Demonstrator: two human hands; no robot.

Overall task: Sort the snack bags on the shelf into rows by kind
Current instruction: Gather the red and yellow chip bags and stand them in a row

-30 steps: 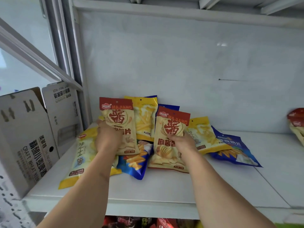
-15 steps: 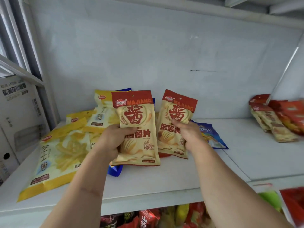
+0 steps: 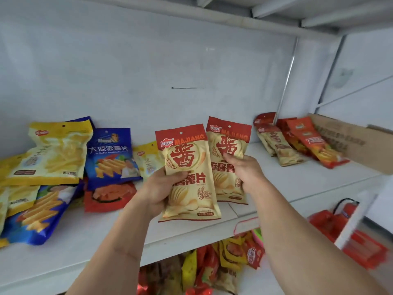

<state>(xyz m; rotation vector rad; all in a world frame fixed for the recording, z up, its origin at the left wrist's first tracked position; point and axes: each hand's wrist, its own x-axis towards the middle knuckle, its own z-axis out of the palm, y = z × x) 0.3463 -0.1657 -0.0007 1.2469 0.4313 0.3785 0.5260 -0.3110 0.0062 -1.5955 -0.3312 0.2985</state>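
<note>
Red-topped MAJIANG bag [image 3: 188,177] gripped in left hand [image 3: 158,188], twin bag [image 3: 228,158] in right hand [image 3: 244,173], above shelf [image 3: 287,188] front edge; best laid w/ matching bags [image 3: 276,143] at right end, labels up.

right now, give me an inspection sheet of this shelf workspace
surface: white shelf, bare in the middle and front
job's things: two cream MAJIANG bags, left bag and right bag, held upright above the shelf; matching cream bags lie at the right with red bags
clutter: mixed pile at the left, yellow bags, blue bags, one red bag, overlapping
grippers: left hand and right hand each grip one bag, fingers closed on it
cables: nothing seen
surroundings: cardboard box far right; more snack bags on the shelf below
</note>
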